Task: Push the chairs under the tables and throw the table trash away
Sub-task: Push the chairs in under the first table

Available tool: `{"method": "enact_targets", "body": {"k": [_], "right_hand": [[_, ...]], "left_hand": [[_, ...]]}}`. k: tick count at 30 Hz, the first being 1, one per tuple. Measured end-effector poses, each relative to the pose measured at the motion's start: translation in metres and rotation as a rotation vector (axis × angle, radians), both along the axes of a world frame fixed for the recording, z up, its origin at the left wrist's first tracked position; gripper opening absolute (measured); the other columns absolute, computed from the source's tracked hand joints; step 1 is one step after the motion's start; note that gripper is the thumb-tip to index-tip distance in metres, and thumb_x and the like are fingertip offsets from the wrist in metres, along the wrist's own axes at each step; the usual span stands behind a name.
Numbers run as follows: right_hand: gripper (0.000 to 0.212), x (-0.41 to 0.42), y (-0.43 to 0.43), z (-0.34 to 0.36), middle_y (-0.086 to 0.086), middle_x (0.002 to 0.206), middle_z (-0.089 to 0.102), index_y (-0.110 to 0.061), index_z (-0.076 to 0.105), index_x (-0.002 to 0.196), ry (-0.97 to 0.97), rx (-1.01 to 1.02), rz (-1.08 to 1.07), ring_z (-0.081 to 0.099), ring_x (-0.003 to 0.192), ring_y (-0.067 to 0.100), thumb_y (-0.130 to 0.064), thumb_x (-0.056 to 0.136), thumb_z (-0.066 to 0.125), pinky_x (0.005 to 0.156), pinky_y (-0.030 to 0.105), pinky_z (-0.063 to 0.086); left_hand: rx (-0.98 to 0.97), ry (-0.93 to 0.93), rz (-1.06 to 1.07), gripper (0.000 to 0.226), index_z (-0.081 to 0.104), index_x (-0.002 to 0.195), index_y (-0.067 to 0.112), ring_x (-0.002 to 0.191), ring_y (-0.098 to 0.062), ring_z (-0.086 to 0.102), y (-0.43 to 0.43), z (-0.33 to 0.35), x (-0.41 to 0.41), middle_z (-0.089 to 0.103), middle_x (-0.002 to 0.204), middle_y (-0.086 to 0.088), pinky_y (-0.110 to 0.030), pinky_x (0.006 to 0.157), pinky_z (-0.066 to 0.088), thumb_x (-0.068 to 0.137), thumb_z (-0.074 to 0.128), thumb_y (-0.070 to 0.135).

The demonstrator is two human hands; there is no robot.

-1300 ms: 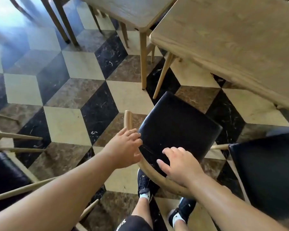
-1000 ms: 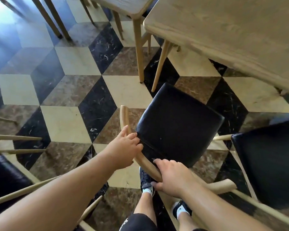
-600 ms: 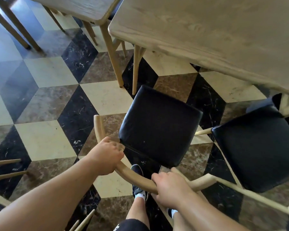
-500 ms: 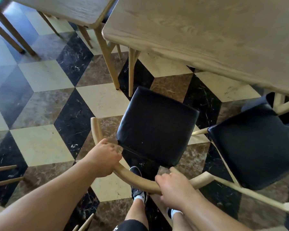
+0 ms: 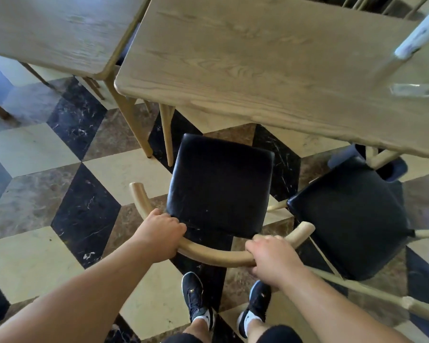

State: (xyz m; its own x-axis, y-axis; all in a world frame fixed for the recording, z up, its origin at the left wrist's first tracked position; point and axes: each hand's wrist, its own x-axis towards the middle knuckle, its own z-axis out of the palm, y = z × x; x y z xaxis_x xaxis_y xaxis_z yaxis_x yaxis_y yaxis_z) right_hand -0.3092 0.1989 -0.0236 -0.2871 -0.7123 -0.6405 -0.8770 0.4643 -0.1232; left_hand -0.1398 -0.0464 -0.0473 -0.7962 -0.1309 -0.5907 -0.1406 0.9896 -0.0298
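Observation:
A chair with a black padded seat (image 5: 221, 181) and a curved pale wooden backrest rail (image 5: 216, 254) stands in front of me, square to a light wooden table (image 5: 258, 65). The seat's front edge lies just short of the table's near edge. My left hand (image 5: 159, 233) grips the rail's left part and my right hand (image 5: 273, 258) grips its right part. At the table's far right lies a clear plastic bottle with a white label (image 5: 416, 43), blurred and partly cut off by the frame.
A second black-seated chair (image 5: 349, 219) stands close on the right, its front partly under the table. Another wooden table (image 5: 47, 33) stands at the upper left, its legs beside the first table's legs. The floor is checkered marble tile. My two shoes (image 5: 196, 300) are behind the chair.
Both hands have closed on the backrest rail and the chair has turned to face the table and moved toward it. My view has shifted forward over the tabletop, revealing the bottle.

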Motion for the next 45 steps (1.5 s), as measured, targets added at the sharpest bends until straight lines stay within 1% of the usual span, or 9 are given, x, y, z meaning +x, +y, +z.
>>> {"method": "enact_targets", "body": {"k": [12,24,28,30,33,36,39,42,45], "right_hand": [[0.031,-0.083,-0.044,-0.008,-0.004,0.104,0.067,-0.029,0.060,0.107,-0.016,-0.059,0.012,0.062,0.100,0.025,-0.057,0.094,0.066,0.092,0.044,0.044],[0.031,-0.168,-0.077,-0.016,-0.005,0.099,0.065,-0.028,0.060,0.103,-0.031,-0.075,0.054,0.062,0.093,0.024,-0.056,0.093,0.065,0.087,0.043,0.044],[0.031,-0.197,-0.089,-0.019,-0.006,0.097,0.065,-0.029,0.060,0.103,-0.045,-0.076,0.074,0.062,0.093,0.024,-0.058,0.094,0.062,0.089,0.044,0.045],[0.032,-0.213,-0.094,-0.021,-0.006,0.096,0.064,-0.030,0.060,0.103,-0.045,-0.089,0.101,0.062,0.092,0.023,-0.060,0.093,0.061,0.088,0.044,0.047],[0.035,-0.238,-0.098,-0.041,-0.005,0.092,0.064,-0.028,0.055,0.095,-0.085,-0.099,0.166,0.062,0.086,0.024,-0.064,0.093,0.055,0.077,0.043,0.050],[0.044,-0.232,-0.082,-0.040,-0.003,0.084,0.068,-0.026,0.053,0.090,-0.054,-0.205,0.252,0.066,0.075,0.025,-0.069,0.091,0.046,0.061,0.037,0.043],[0.045,-0.233,-0.077,-0.053,-0.004,0.075,0.066,-0.027,0.056,0.086,-0.034,-0.296,0.286,0.063,0.064,0.022,-0.070,0.090,0.045,0.054,0.033,0.043],[0.044,-0.232,-0.078,-0.056,-0.006,0.067,0.062,-0.027,0.057,0.081,-0.011,-0.314,0.310,0.058,0.056,0.020,-0.070,0.087,0.053,0.050,0.031,0.038],[0.045,-0.231,-0.077,-0.058,-0.007,0.062,0.060,-0.027,0.056,0.078,0.000,-0.312,0.318,0.055,0.051,0.019,-0.071,0.084,0.059,0.047,0.030,0.040]], "left_hand": [[-0.043,-0.053,-0.006,0.032,0.062,0.118,0.043,0.114,-0.014,0.064,-0.049,0.006,-0.087,0.068,0.117,0.017,-0.043,0.112,0.041,0.089,0.072,0.050],[-0.027,-0.069,0.003,0.033,0.061,0.119,0.043,0.121,-0.013,0.062,-0.078,0.015,-0.169,0.066,0.121,0.018,-0.040,0.115,0.037,0.089,0.070,0.052],[-0.041,-0.097,0.000,0.031,0.063,0.118,0.043,0.116,-0.011,0.063,-0.090,0.015,-0.197,0.066,0.116,0.018,-0.040,0.113,0.039,0.088,0.069,0.051],[-0.031,-0.121,-0.015,0.028,0.064,0.115,0.041,0.107,-0.012,0.064,-0.095,0.014,-0.211,0.066,0.109,0.017,-0.040,0.107,0.043,0.088,0.066,0.051],[0.036,-0.254,-0.097,0.022,0.066,0.105,0.035,0.086,-0.013,0.061,-0.106,0.000,-0.236,0.061,0.092,0.014,-0.036,0.092,0.052,0.090,0.059,0.048],[0.076,-0.302,-0.144,0.020,0.066,0.098,0.037,0.078,-0.012,0.063,-0.109,0.009,-0.232,0.064,0.086,0.012,-0.036,0.081,0.057,0.086,0.057,0.052],[0.122,-0.326,-0.168,0.022,0.066,0.101,0.038,0.078,-0.012,0.064,-0.115,0.006,-0.233,0.065,0.087,0.013,-0.035,0.080,0.057,0.089,0.058,0.054],[0.129,-0.318,-0.181,0.023,0.067,0.101,0.036,0.078,-0.014,0.064,-0.115,0.008,-0.234,0.066,0.087,0.012,-0.035,0.080,0.057,0.089,0.058,0.054],[0.137,-0.316,-0.175,0.022,0.066,0.100,0.035,0.077,-0.015,0.063,-0.114,0.008,-0.234,0.066,0.086,0.012,-0.034,0.079,0.055,0.089,0.059,0.052]]}}
